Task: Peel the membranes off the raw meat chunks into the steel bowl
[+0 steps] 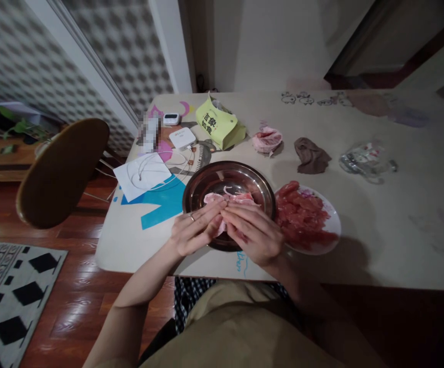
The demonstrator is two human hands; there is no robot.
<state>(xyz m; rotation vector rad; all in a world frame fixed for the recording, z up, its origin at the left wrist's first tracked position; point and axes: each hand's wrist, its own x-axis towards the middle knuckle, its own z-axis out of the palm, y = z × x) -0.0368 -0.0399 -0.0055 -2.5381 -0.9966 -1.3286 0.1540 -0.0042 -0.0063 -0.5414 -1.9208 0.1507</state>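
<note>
Left hand (196, 232) and right hand (258, 234) are clamping a pale fruit piece (221, 228) between them, over the metal bowl (197, 186); neither grip is lying nearer, and both are masking its long axis.

The single view looks from the person's head, facing forward and steeply down. The shirt (237, 332) fills the bottom edge, nearest the camera; beyond it, the left hand (197, 232) and right hand (256, 232) meet near the middle of the frame, over the bowl (210, 176). The wide view takes in the tabletop (379, 220) from near edge to far edge, plus the chair (63, 174) and rug (18, 301) at left.
</note>
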